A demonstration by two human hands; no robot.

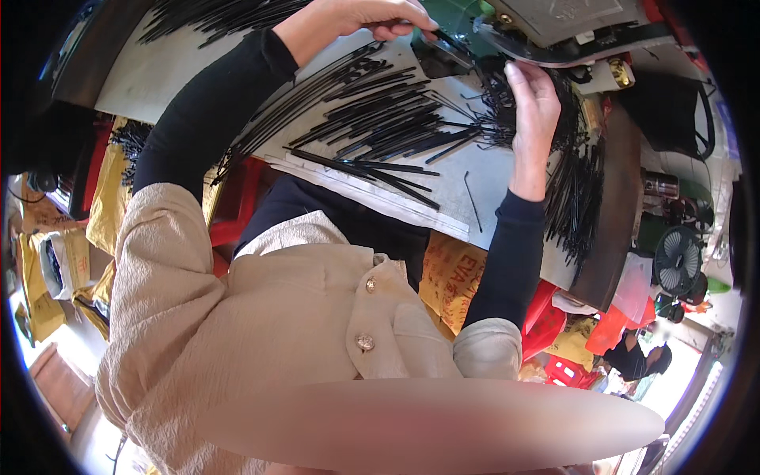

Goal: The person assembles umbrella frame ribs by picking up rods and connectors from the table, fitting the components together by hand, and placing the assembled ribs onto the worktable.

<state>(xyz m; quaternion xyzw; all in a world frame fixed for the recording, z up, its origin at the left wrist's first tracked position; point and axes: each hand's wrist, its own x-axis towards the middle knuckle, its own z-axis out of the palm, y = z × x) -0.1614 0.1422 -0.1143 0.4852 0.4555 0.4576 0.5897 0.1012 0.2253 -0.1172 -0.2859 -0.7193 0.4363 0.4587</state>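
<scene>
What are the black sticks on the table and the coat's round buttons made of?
The sticks look glossy black with pale glints: perhaps plastic or coated metal. The buttons look shiny and gold-toned, with patterned faces: probably metal or metal-coated plastic.

The far end of the black strip [452, 43] pinched by the left hand [388, 19] is lost among dark pieces [499, 111] beside the right hand [536, 103], and the grey machine part [554, 17] right of the grip is cut by the upper edge.

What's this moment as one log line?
left hand: holding black strip | right hand: at black bundle | table: loose black rods
</scene>
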